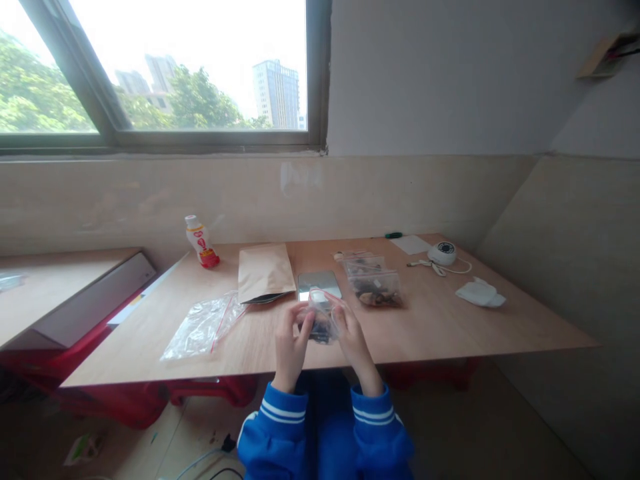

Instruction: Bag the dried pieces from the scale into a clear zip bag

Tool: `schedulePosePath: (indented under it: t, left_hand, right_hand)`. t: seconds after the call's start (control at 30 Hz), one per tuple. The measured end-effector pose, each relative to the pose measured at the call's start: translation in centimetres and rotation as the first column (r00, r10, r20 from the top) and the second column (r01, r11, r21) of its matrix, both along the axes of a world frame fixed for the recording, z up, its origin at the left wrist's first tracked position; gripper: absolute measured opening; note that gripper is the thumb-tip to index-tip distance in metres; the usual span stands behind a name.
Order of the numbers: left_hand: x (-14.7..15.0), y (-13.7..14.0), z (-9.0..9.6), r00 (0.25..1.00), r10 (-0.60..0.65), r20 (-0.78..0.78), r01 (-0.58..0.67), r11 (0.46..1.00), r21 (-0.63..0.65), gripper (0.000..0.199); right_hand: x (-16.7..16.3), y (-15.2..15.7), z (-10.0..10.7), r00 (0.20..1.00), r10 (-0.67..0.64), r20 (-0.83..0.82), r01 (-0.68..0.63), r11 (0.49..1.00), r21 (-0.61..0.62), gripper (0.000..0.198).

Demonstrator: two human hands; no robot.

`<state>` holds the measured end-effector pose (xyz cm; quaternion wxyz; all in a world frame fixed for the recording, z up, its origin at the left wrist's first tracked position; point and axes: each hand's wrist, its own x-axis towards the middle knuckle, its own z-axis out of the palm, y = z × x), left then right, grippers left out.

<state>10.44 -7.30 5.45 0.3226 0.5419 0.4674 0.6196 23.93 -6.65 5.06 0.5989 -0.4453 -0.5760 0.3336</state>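
Observation:
My left hand (293, 343) and my right hand (354, 340) both pinch a small clear zip bag (323, 317) holding dark contents, just above the near edge of the wooden table (450, 327). The bag's top faces away from me, between my fingertips. Right behind it lies a flat silvery scale (319, 283). A stack of filled clear bags (373, 287) with dark pieces sits to the right of my hands. Blue sleeves with white stripes cover both wrists.
A brown paper pouch (264, 271) lies left of the scale, with empty clear zip bags (203, 325) further left. A small white and red bottle (200, 241) stands at the back left. A round white device (443, 253), its cable and a white cloth (480, 293) lie at the right.

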Motion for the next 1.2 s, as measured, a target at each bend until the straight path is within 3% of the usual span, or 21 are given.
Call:
schedulePosePath:
  t: [0.17,0.3,0.53,0.7,0.9,1.2]
  left_hand:
    - [-0.2,-0.6,1.5,0.956,0.201,0.214,-0.199,0.980,-0.028,0.027]
    - [-0.4,-0.6,2.1,0.947,0.172,0.271,-0.152,0.984,-0.094,0.030]
    - [-0.5,-0.8,1.8,0.956,0.070,0.285,-0.034,0.991,-0.128,0.032]
    - [-0.7,-0.9,1.6,0.955,0.071,0.288,-0.031,0.989,-0.141,0.033]
    - [-0.8,-0.5,1.5,0.964,0.104,0.244,-0.071,0.987,-0.141,0.034]
    - [-1.9,-0.5,0.8,0.959,0.122,0.257,-0.094,0.988,-0.119,0.035]
  right_hand:
    - [0.1,-0.8,0.6,0.975,-0.170,-0.144,0.163,0.985,-0.056,0.048]
    - [0.2,-1.0,1.0,0.977,-0.164,-0.138,0.161,0.986,-0.034,0.041]
    - [1.0,-1.0,0.1,0.935,-0.221,-0.276,0.196,0.974,-0.114,0.033]
    - [1.5,-1.2,0.2,0.940,-0.237,-0.244,0.216,0.970,-0.108,0.034]
    - [2.2,-1.2,0.3,0.983,-0.149,-0.103,0.147,0.989,-0.033,0.036]
    - [1.8,-1.6,0.4,0.973,-0.130,-0.192,0.120,0.991,-0.067,0.030]
